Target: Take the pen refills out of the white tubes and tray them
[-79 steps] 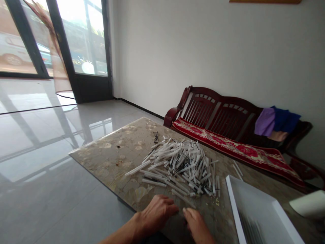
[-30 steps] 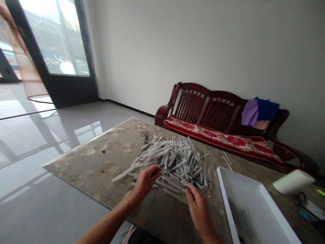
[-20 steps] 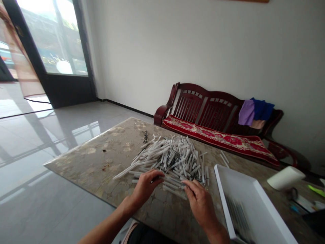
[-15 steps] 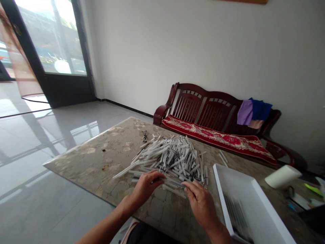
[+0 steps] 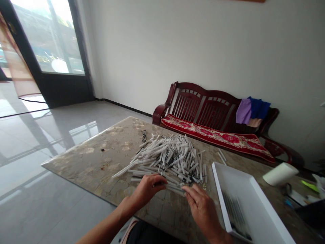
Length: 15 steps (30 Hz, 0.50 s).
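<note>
Two bare hands worked over the near edge of a patterned brown worktop (image 5: pixel 81 166). From where I stood, the left hand (image 5: pixel 160 184) was pinched narrow, thumb against fingers, on one end of a slim, pale tube (image 5: pixel 174 186). The right hand (image 5: pixel 200 201), also drawn in narrow, had its fingertips at the tube's other end, so the tube spanned the short gap between them, low over the worktop. It was blurred, and I could not make out its finer detail.

Just beyond the hands lay a heaped pile (image 5: pixel 175 156) of white and clear tubes, many crossing one another, with dark bits showing among them. At its far left edge sat a small black object (image 5: pixel 144 136). Two loose tubes (image 5: pixel 222 156) lay to the right of the pile, on the far side.

Near the right hand, further right, stood a shallow white tray (image 5: pixel 220 196) holding a row of thin, dark rods (image 5: pixel 236 211) along its left side. Beyond the tray, on the right, a pale roll (image 5: pixel 280 174) lay on its side.

Behind the worktop stood a dark red bench (image 5: pixel 215 110) with a flowered red mat (image 5: pixel 218 133) along its seat. Purple and blue cloths (image 5: pixel 260 108) hung over its back at the right.
</note>
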Available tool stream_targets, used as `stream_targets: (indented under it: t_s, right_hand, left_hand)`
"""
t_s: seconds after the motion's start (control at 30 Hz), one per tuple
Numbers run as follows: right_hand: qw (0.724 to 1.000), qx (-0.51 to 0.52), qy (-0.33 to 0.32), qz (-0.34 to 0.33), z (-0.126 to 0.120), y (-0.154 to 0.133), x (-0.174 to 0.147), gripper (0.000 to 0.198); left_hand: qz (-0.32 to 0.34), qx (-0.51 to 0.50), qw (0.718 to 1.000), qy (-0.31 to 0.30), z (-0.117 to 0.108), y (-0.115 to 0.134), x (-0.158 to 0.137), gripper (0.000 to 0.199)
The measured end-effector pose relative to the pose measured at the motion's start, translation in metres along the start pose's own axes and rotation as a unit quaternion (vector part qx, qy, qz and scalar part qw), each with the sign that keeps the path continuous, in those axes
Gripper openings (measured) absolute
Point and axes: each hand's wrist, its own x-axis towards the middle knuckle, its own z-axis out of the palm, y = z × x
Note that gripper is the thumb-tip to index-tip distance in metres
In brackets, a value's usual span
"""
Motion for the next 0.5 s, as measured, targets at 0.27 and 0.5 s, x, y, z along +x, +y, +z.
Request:
stream_targets:
  t_s: [0.27, 0.5]
  right_hand:
    - [1.0, 0.01, 0.0, -0.027, 0.0, -0.002, -0.019, 0.03]
    - [0.934, 0.213, -0.168, 0.233, 0.0, -0.011, -0.029, 0.03]
  left_hand:
    - [0.066, 0.0, 0.998, 0.009, 0.004, 0.008, -0.013, 0.008]
    - [0.134, 0.046, 0.988, -0.059, 0.009, 0.012, -0.028, 0.016]
